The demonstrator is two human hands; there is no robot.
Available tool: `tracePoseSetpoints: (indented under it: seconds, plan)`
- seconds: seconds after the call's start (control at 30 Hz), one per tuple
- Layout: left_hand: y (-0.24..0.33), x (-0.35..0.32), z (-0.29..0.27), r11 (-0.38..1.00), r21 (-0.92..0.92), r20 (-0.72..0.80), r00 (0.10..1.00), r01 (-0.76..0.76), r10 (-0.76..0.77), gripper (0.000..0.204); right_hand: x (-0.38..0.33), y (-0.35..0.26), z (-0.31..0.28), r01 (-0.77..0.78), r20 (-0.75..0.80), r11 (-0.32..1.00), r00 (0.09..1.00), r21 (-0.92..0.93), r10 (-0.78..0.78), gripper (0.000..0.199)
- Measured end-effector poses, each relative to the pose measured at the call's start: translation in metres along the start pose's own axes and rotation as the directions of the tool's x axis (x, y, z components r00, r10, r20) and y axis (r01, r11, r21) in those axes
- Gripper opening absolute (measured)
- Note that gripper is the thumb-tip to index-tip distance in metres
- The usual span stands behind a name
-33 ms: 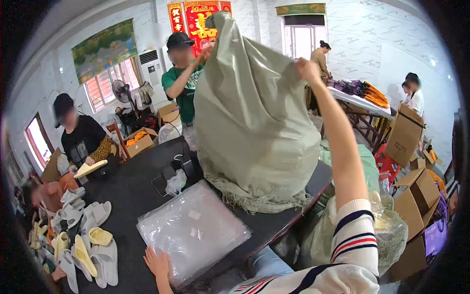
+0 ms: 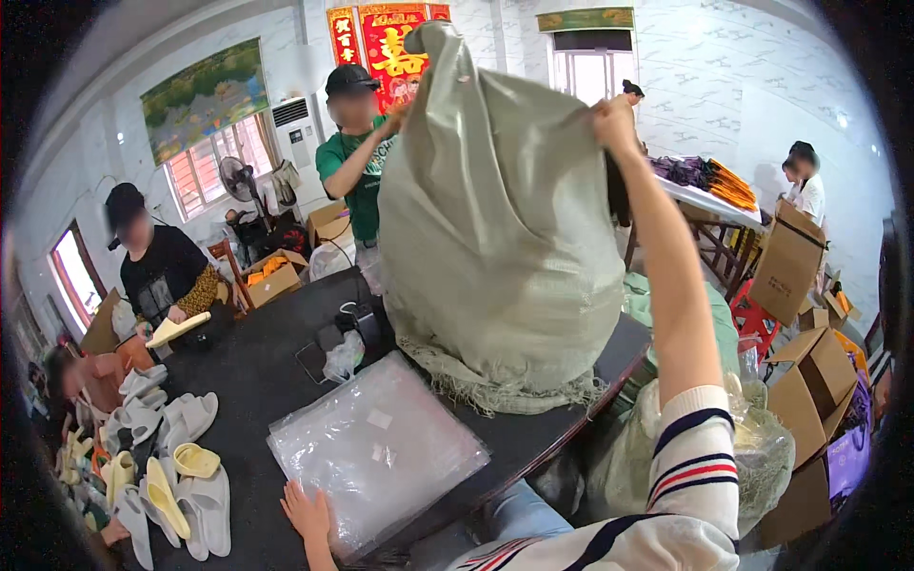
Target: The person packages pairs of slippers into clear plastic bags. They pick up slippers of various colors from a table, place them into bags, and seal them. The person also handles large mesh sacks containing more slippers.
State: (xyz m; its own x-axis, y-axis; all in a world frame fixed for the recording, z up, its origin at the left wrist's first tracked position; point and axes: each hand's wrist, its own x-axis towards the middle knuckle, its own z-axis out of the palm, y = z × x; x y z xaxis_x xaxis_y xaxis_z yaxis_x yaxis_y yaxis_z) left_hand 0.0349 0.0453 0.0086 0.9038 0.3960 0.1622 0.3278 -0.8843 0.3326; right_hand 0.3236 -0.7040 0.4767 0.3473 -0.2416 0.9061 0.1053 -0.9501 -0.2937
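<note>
A large grey-green woven sack (image 2: 500, 219) stands on the black table (image 2: 252, 381), bulging, its frayed lower edge resting on the tabletop. High up on its right side, my right hand (image 2: 614, 128) grips the sack's edge with the fingers closed on it. Opposite, a co-worker in a green shirt (image 2: 362, 181) holds the sack's upper left part with a raised hand. My left hand (image 2: 307, 514) rests with fingers apart on the near left edge of a stack of clear plastic bags (image 2: 381, 447). What the sack contains is hidden.
Pale grey and yellow slippers (image 2: 195, 476) are heaped at the table's left end. A phone (image 2: 310, 363) and a crumpled clear bag (image 2: 343, 357) lie behind the stack. Another co-worker (image 2: 157, 262) holds a yellow slipper. Filled sacks (image 2: 628, 438) and cardboard boxes (image 2: 809, 390) stand on the right.
My right hand has moved a little to the right, pulling the sack's upper edge with it. My left hand stays on the plastic bags.
</note>
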Motion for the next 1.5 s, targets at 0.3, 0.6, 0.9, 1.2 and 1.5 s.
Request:
tracePoseSetpoints:
  seconds: [0.3, 0.6, 0.9, 1.2, 1.5]
  plan:
    - [0.002, 0.000, 0.003, 1.000, 0.006, 0.001, 1.000, -0.007, 0.007, 0.073, 0.014, 0.110, -0.079, -0.283, -0.359, 0.755, 0.746, 0.592, 0.561, 0.027]
    - [-0.001, -0.002, -0.002, 0.998, 0.069, 0.006, 1.000, -0.010, 0.009, 0.071, -0.065, 0.007, -0.046, -0.109, 0.351, 0.885, 0.934, 0.452, -0.064, 0.074]
    - [0.008, 0.002, 0.002, 0.999, 0.042, 0.006, 1.000, -0.030, 0.029, 0.069, -0.109, -0.088, -0.031, 0.412, 0.477, 0.892, 0.831, -0.184, -0.286, 0.025]
    - [-0.005, -0.001, -0.009, 0.993, 0.109, -0.041, 0.998, -0.037, 0.042, 0.068, -0.003, 0.083, -0.074, -0.297, -0.085, 0.588, 0.841, 0.752, 0.534, 0.028]
    - [0.007, 0.003, 0.008, 0.997, 0.048, 0.002, 0.998, -0.060, 0.060, 0.068, -0.085, 0.182, -0.083, -0.504, 0.178, 0.706, 0.856, 0.498, 0.486, 0.057]
